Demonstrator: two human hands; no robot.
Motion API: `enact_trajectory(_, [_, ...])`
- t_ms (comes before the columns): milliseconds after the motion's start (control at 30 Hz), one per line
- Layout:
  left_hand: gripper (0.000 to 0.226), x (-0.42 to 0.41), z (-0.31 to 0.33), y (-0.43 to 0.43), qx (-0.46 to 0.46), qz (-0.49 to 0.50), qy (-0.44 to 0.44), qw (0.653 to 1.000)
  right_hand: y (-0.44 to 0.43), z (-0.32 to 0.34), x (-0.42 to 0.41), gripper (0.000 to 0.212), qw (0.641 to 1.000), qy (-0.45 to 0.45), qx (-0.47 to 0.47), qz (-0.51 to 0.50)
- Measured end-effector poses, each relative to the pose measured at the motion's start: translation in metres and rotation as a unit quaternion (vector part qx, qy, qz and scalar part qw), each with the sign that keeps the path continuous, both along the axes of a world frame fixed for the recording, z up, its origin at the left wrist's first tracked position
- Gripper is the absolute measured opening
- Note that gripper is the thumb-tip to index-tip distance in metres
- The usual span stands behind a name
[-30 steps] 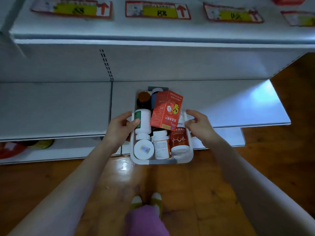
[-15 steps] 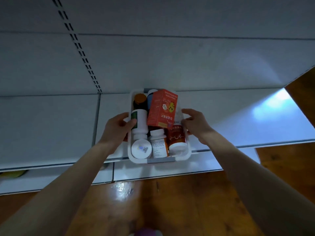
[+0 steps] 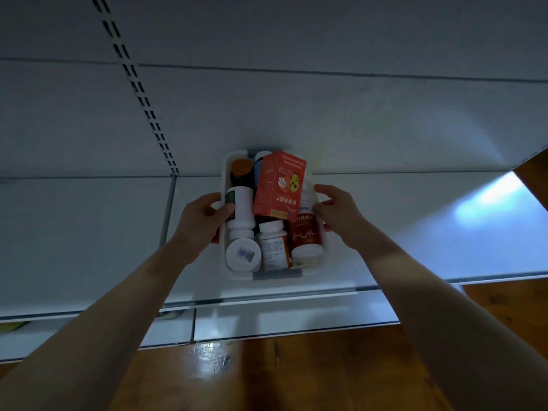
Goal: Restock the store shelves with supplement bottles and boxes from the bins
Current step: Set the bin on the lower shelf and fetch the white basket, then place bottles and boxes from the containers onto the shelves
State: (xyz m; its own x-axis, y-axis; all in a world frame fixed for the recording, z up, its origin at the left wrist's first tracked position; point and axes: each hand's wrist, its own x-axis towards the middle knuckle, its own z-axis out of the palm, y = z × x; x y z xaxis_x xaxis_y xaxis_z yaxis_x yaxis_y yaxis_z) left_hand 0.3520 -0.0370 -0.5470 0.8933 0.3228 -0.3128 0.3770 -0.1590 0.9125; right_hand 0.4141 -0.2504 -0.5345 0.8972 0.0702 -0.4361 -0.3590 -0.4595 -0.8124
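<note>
So: the white shelf [image 3: 400, 226] spans the view and carries one bin. A grey back panel [image 3: 326, 114] stands behind it, with a slotted upright [image 3: 141, 96] running down to the seam between two shelf boards. A lower shelf [image 3: 281, 320] juts out underneath, with glossy wooden floor [image 3: 296, 378] below that. The light is dim, with one bright patch at the shelf's right end.

The bin [image 3: 277, 275] is white plastic. It is just right of the seam, between the shelf's back and front edges and well clear of the right end. Its long axis runs front-to-back, straight away from the person. Can't tell whether its base is fully down on the shelf.

The left hand [image 3: 201, 222] grips the bin's left wall, thumb hooked over the rim. The right hand [image 3: 338, 212] holds the right wall, fingers curled at the rim. The stock lies directly between the hands, so neither has a reach advantage overall.

Contents:
- The red box [image 3: 278, 185] leans on top of the pile, closer to the right hand, and is the likely first pick.
- The white bottle [image 3: 241, 212] lies along the left wall, touching the left thumb.
- The red-label bottle [image 3: 305, 235] is at the right wall and the orange-label bottle [image 3: 274, 247] is in the centre.
- A white cap [image 3: 243, 255] with a code sticker is at the near left corner.
- The amber-capped bottle [image 3: 241, 170] is at the far left.

Nothing is unloaded yet.
</note>
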Motion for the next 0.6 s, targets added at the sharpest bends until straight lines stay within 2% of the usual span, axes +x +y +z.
enact_trajectory(167, [0.041,0.002,-0.008,0.003,0.028,0.007,-0.013,1.000,0.000,0.001,-0.002,0.046,1.000,-0.005,-0.022,0.008])
enact_trajectory(267, [0.054,0.001,-0.009,0.003,0.097,0.002,-0.040,0.994,0.005,0.013,-0.007,0.037,0.983,-0.130,-0.131,-0.002])
enact_trajectory(333, [0.062,0.001,-0.011,0.002,0.119,-0.016,-0.047,0.992,0.016,0.025,-0.014,0.039,0.971,-0.197,-0.135,-0.011])
enact_trajectory(433, [0.080,0.005,-0.016,0.004,0.163,-0.074,-0.040,0.983,0.042,0.034,-0.018,0.059,0.982,-0.158,-0.108,-0.001])
enact_trajectory(500, [0.089,0.008,-0.016,0.005,0.181,-0.101,-0.022,0.978,0.054,0.033,-0.017,0.069,0.980,-0.132,-0.149,0.008])
enact_trajectory(600, [0.108,0.012,-0.017,0.008,0.211,-0.131,-0.010,0.969,0.059,0.028,-0.013,0.071,0.978,-0.114,-0.177,-0.005])
